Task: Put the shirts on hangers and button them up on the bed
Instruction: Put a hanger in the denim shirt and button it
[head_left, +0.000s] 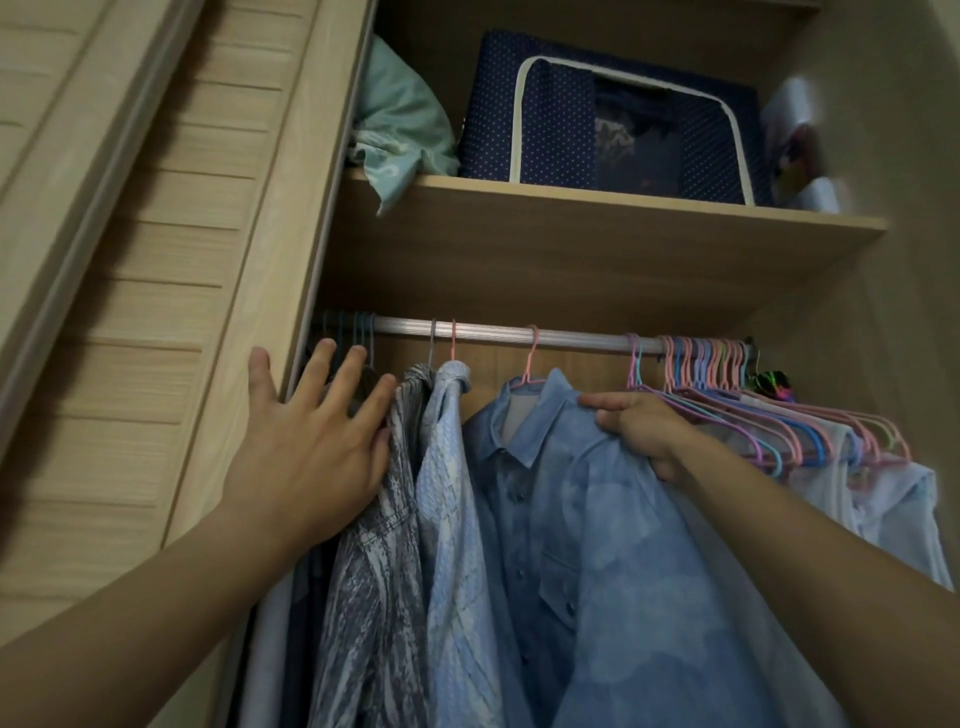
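wardrobe (249, 291) open, rail (498, 332) under shelf (571, 208); blue shirt (597, 545) on pink hanger (530, 364) mid rail; grey shirt (374, 545) beside it; left hand (311, 441) fingers spread straight, pressing grey shirt; right hand (639, 426) fingers curled, gripping blue shirt's shoulder; empty hangers (753, 405) bunched right

Both arms up and reaching forward, bare forearms coming in from the lower corners. Left hand (311, 447) open, back of hand to camera, fingers (318, 371) spread and straight, thumb out to the left, fingertips pressed flat against what's in front. Right hand (641, 428) sits a bit further right at roughly the same height, fingers curled into a grip, index finger extended leftward along the top, wrist bent, knuckles toward camera. Hands well apart, not touching.
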